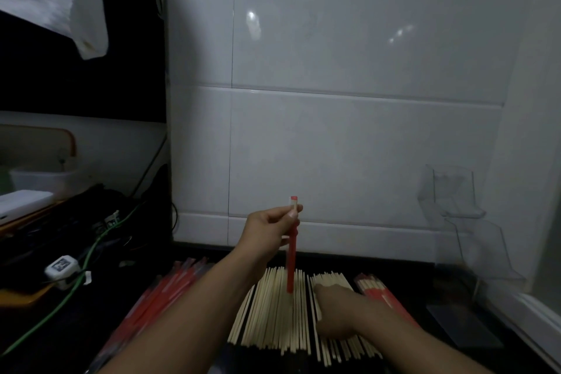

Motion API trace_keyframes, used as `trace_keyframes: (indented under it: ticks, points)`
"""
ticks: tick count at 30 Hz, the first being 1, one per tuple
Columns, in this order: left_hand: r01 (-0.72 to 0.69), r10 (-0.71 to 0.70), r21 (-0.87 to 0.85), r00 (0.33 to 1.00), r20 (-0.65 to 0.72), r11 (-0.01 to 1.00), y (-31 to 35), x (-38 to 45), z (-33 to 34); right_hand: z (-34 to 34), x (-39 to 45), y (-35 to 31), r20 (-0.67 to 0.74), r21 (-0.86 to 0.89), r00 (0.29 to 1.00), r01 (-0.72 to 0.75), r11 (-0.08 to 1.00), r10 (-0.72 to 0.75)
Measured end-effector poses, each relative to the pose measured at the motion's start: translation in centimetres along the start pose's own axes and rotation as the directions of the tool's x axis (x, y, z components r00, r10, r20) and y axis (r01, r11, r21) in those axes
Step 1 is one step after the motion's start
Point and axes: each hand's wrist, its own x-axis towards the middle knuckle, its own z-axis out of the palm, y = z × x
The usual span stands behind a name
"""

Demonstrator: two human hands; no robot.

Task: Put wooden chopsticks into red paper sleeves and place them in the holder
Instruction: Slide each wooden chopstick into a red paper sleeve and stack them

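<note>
Holding a red sleeve [292,247] upright, the left hand [267,229] pinches it near its top between thumb and fingers.

Below it, at 6 o'clock, loose wooden chopsticks [274,307] lie spread on the dark counter [76,340], and the right hand [337,314] rests on them, fingers curled into the pile; whether it grips any is unclear. Spare red sleeves [173,288] lie at 8 o'clock, sleeved pairs [375,287] at 4 o'clock, the clear holder [452,194] at 3 o'clock.

A red sleeve [292,249] stands over pale wooden chopsticks [273,310] on the black surface [403,279]; white wall tiles [349,146], a green cable [76,285].
</note>
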Motion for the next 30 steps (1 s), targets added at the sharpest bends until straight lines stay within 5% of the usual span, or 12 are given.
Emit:
trace_keyframes:
  ticks: [16,30]
  points:
    - [-0.025,0.027,0.038,0.998,-0.049,0.999,-0.2,-0.2,-0.4,2.4,3.7,-1.7,-0.027,-0.136,0.991,-0.135,0.981,0.132]
    - [-0.052,0.055,0.088,0.998,-0.035,0.995,0.2,-0.4,-0.8,2.5,4.1,-1.1,-0.093,-0.050,0.987,-0.138,0.989,0.133]
